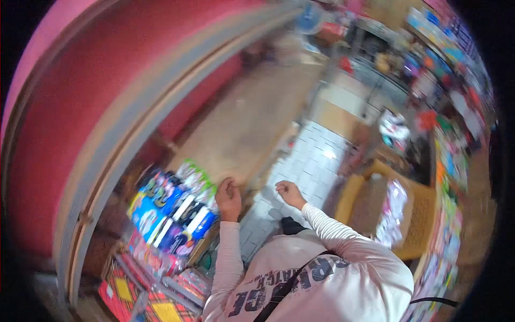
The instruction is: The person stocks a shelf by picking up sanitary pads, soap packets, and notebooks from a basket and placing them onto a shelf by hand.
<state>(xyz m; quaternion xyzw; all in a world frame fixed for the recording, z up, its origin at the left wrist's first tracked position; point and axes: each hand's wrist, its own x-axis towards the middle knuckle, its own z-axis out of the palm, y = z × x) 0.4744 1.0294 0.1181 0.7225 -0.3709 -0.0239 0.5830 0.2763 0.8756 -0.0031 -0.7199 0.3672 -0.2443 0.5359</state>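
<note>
My left hand [229, 200] is raised in front of me, its fingers loosely bent with a gap to the thumb and nothing visible in them. Just left of it, apart from the hand, stand stacked colourful packets [174, 214] in blue, black and white, with green packets [196, 177] behind. My right hand [291, 194] hangs over the tiled floor, fingers half curled and no object seen between them. Both hands are somewhat blurred.
A brown counter top [241, 118] runs ahead on the left beside a curved grey frame [129, 102]. White tiles [308, 158] cover the aisle floor. On the right stands a yellow plastic chair [426, 214] with a shiny packet [392, 212] on it. Goods line the right side.
</note>
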